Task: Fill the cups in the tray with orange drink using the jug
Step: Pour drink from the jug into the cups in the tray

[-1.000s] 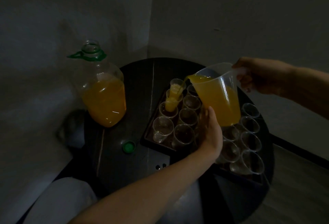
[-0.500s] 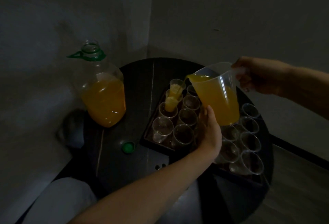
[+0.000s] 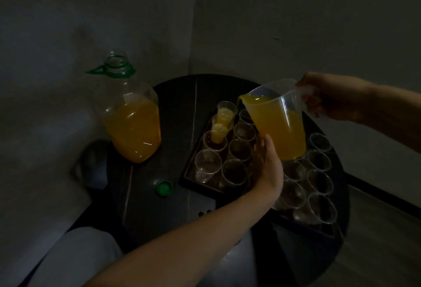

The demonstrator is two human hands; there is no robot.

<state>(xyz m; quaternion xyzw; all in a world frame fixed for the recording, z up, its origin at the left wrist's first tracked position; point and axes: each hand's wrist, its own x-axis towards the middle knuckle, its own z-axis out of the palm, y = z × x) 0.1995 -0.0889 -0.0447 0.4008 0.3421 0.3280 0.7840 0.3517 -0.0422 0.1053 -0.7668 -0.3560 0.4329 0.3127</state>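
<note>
Jug (image 3: 276,122): clear, orange drink inside, tilted, spout above far filled cup (image 3: 225,113) of left tray (image 3: 189,178) | my right hand (image 3: 330,97): fingers curled round handle | my left hand (image 3: 268,161): fingers straight, together, against jug's lower side | bottle (image 3: 132,122), green cap (image 3: 164,188): table (image 3: 177,95), left

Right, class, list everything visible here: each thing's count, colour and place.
Clear plastic jug: one, orange drink inside, tilted over far cups.
Clear plastic cups: over a dozen, two hold orange, on tray.
Dark rectangular tray: at least one, on table.
Large clear bottle: one, part-full of orange, table's left.
Round green cap: one, near bottle.
Round dark table: one, in room corner.
Left hand: open, beside jug's base.
Right hand: grip on jug handle.
</note>
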